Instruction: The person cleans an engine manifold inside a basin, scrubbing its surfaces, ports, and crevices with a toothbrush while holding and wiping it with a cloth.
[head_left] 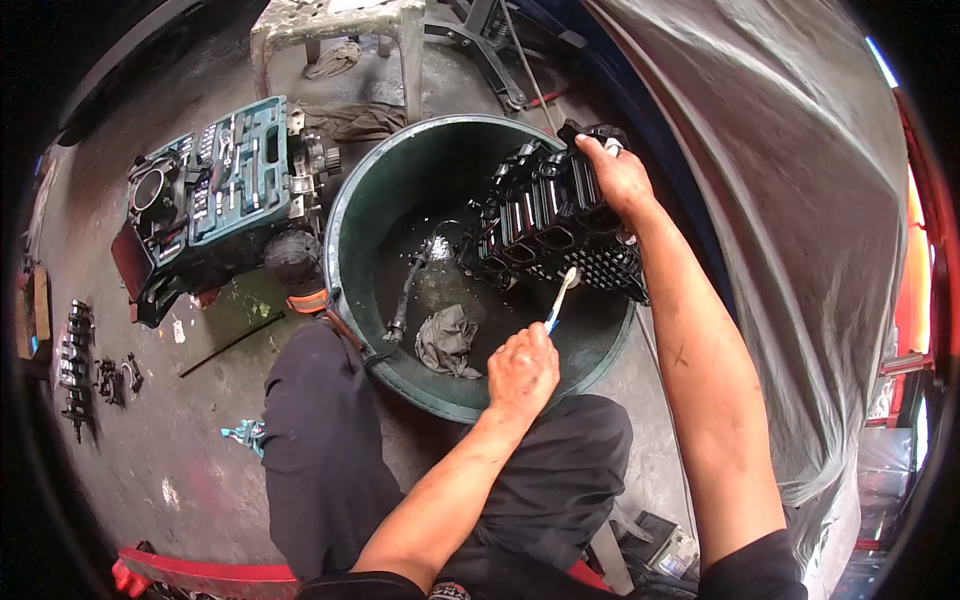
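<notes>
My left hand (525, 368) is closed around the handle of a toothbrush (561, 300). The brush's pale bristle end is at the lower side of a black engine part (535, 210), which looks like an intake manifold with oval ports and a ribbed lattice. Gripping its upper right end is my right hand (618, 178), thumb on top and the other fingers mostly hidden. The part is held tilted over the right side of a large dark green tub (352, 180). In the tub are dark liquid, a grey rag (446, 340) and a dark hose (402, 300).
Left of the tub, an open teal socket set case (272, 195) lies on an engine (210, 268). A crankshaft-like metal part (75, 360) is on the floor at far left. Behind stands a stained stool (335, 22). A grey cover sheet (790, 220) hangs along the right.
</notes>
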